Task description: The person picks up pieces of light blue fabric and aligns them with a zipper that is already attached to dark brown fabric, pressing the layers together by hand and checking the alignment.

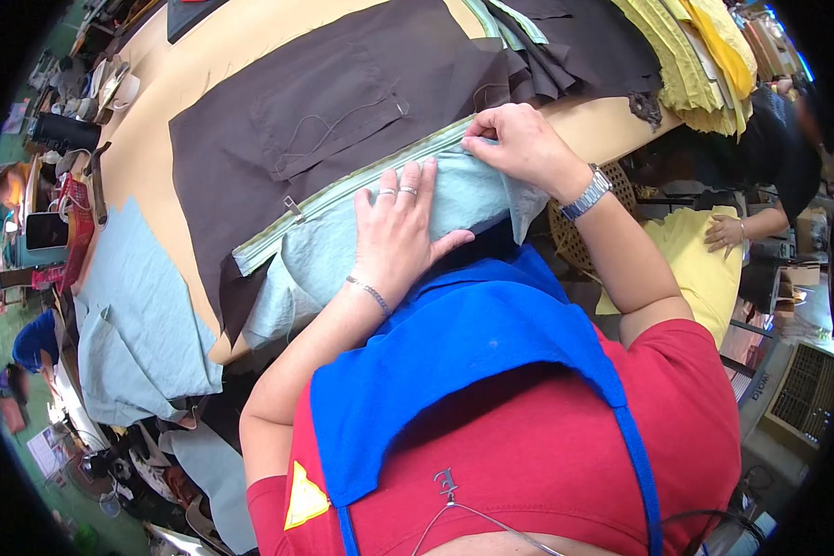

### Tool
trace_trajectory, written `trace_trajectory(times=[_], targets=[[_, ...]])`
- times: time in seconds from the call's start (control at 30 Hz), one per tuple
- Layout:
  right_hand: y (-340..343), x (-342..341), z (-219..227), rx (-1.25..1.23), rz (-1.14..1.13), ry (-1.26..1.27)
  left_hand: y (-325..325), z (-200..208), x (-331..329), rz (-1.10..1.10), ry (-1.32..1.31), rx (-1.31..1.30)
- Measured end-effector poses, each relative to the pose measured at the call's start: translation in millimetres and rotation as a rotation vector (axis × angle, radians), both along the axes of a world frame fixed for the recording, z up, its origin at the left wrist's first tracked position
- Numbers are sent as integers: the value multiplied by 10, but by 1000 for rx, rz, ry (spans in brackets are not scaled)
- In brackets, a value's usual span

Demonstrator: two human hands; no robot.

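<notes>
Nearest to my camera, a blue apron [491, 320] bulges up and hides the table's front edge. Beyond it I see the left hand [394, 222] lying flat, fingers slightly parted and thumb wide, on light blue-green cloth [468, 190]; its palm covers the folds beneath. The right hand [519, 139] pinches the zipper strip [329, 206] at its far right end between thumb and forefinger, though I can't make out which layers are caught. That strip runs slantwise along the dark panel [236, 134], its metal pull [294, 208] left of the left hand. Farther off, yellow cloth pieces [676, 56] overhang the table [148, 176], and a co-worker in shadow at right is barely readable
</notes>
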State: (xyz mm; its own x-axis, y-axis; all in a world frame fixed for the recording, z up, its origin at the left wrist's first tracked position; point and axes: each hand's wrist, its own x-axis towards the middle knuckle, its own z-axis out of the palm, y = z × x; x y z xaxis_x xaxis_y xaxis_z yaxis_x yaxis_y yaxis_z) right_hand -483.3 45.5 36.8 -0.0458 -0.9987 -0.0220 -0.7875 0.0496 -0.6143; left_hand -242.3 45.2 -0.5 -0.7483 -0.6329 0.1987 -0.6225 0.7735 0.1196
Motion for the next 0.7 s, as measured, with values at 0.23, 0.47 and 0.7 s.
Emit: trace_trajectory(times=[0.23,0.47,0.7], targets=[[3,13,8,10,-18,-7,-33,18,-4,-29,47,-55],[10,28,-107,-108,14,76,-118,12,-71,-59,43,-41],[36,41,-153,-169,-23,97,-193,88,-148,-71,9,-15]])
